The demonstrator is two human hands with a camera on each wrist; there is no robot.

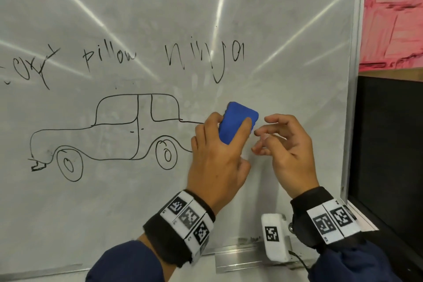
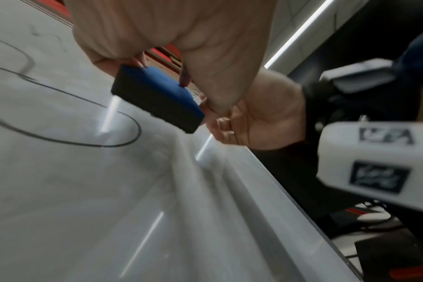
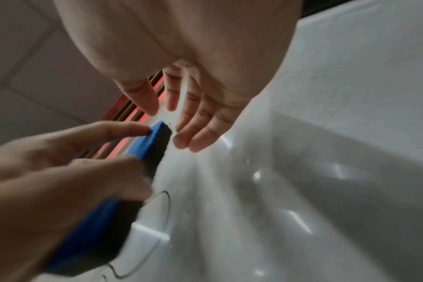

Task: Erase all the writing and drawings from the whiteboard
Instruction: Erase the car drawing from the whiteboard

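I'm seeing bare board opening toward the whiteboard's [image 1: 297,30] right frame edge, while my left hand [image 1: 215,155] is gripping the blue eraser [image 1: 238,121] at centre frame beside the car drawing [image 1: 109,135], and my right hand [image 1: 286,144] is hovering loose-fingered, holding nothing.

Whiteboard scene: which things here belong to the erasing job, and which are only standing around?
For the job:
- whiteboard
- blue eraser, held by the left hand
- car drawing
- words "pillow" and "ninja"
- right hand, holding nothing, beside the eraser

Just around:
- black screen right of the board
- pink sheeting behind
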